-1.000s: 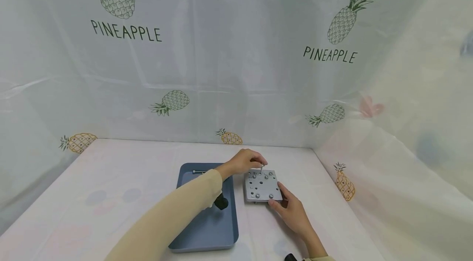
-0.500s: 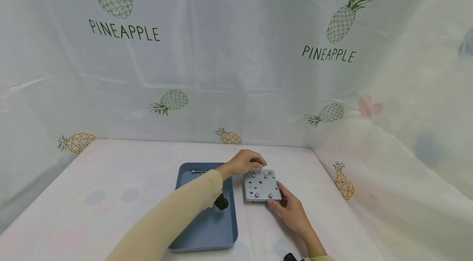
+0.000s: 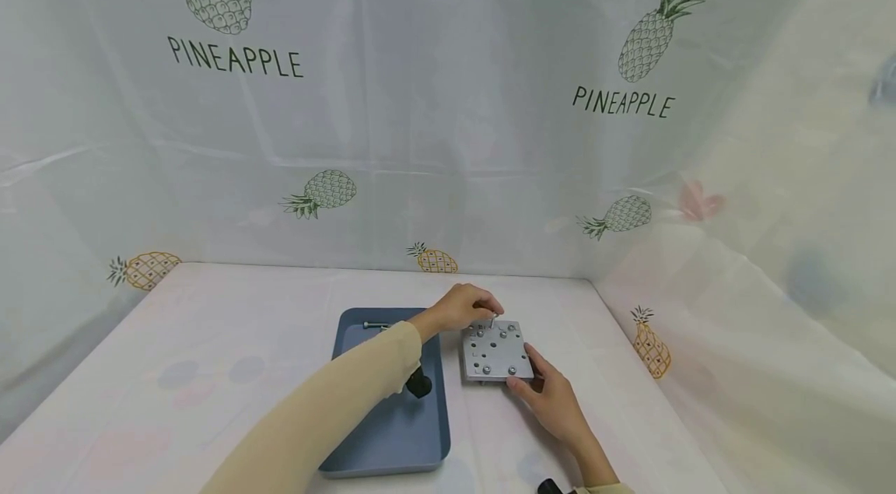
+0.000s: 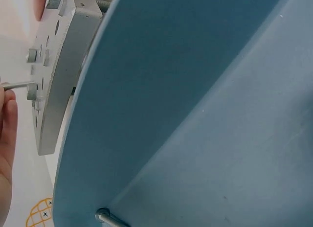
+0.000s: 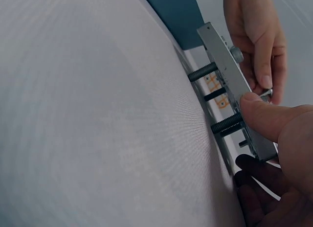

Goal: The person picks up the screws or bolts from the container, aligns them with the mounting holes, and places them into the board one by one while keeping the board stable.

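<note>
Hidden or unclear: in the head view the left hand covers the top of the hex key, so only its short lower shaft shows. The left wrist view cuts that hand to a strip at the frame edge, with the key as a thin rod running into a bolt on the plate. The right wrist view is mostly filled by the blurred cloth of the surface; the plate appears edge-on, with threaded bolt ends sticking out under it toward the surface. The dark object on the left sleeve, above the tray, is too small to identify. A loose bolt lies at the tray's far end, partly cut off in the left wrist view.

Position: the plate sits on the surface just right of the tray, nearly touching its edge. The left hand, fingers curled, pinches the key, which stands upright in a bolt near the plate's far edge. The right hand grips the plate's near right corner, thumb on the top face, fingers curled under the edge.

Several more bolt heads dot the plate's top.
</note>
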`<state>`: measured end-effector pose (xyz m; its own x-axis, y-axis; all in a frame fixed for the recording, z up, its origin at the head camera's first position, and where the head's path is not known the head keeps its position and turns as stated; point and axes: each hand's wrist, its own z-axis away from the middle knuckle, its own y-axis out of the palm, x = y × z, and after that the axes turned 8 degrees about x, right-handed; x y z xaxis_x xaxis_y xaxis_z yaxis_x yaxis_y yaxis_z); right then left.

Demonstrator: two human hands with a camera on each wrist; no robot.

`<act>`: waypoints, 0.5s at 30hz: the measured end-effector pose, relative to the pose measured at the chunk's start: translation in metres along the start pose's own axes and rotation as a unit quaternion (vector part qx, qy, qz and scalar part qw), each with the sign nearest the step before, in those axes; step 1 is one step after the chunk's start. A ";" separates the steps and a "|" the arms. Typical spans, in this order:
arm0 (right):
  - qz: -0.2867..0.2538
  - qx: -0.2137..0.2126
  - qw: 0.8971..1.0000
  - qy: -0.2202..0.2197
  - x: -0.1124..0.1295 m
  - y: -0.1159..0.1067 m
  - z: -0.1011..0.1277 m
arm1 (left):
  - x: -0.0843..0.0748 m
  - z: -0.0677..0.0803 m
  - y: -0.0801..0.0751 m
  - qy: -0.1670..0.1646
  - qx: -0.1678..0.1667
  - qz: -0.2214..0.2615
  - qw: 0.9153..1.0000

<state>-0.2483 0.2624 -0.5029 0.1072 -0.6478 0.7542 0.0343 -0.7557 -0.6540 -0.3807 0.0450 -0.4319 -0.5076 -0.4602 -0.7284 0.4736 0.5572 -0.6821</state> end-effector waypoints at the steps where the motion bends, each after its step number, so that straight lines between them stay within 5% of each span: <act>1: 0.000 0.000 1.000 0.000 0.000 0.000 0.000 | 0.001 0.000 0.001 -0.001 0.001 -0.001 1.000; 15: -0.004 0.001 1.000 0.001 0.000 0.000 0.000 | 0.006 0.000 0.009 -0.007 -0.003 -0.021 1.000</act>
<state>-0.2483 0.2622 -0.5027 0.1054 -0.6421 0.7594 0.0364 -0.7606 -0.6482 -0.3797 0.0476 -0.4429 -0.5166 -0.4928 -0.7002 0.4478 0.5416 -0.7114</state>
